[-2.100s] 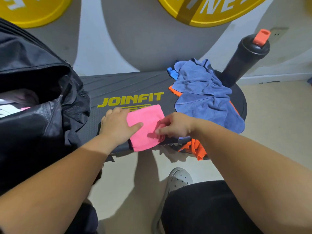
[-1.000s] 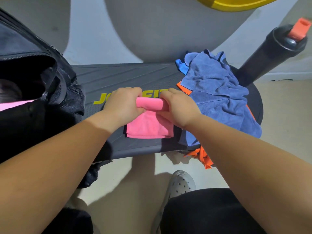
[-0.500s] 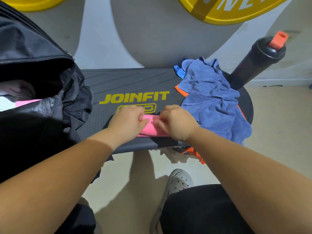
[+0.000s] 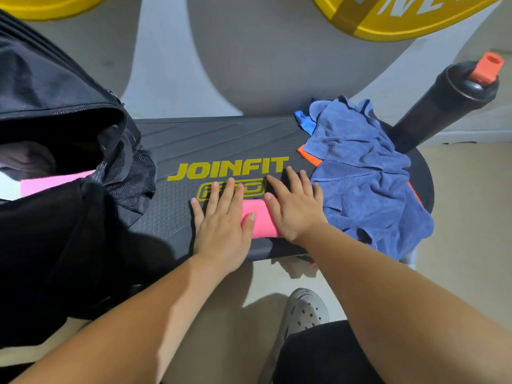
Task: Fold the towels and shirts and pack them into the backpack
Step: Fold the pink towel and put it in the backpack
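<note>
Pink towel (image 4: 259,221), folded small, sits at the near edge of the black step platform (image 4: 221,139). Both hands press flat on it, left hand (image 4: 221,225) on its left half and right hand (image 4: 295,209) on its right, fingers straight and spread. Open backpack (image 4: 55,231) crowds the platform's left end and the blue towel heap (image 4: 368,189) lies just beside the right hand, leaving bare deck only beyond the fingertips.

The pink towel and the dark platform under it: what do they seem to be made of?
Pink towel: soft matte cloth, perhaps microfibre; it lies folded with a smooth, rounded edge. Dark platform: hard moulded plastic or rubber, it seems, with a matte finish; its surface shows raised dots and grooves.
</note>
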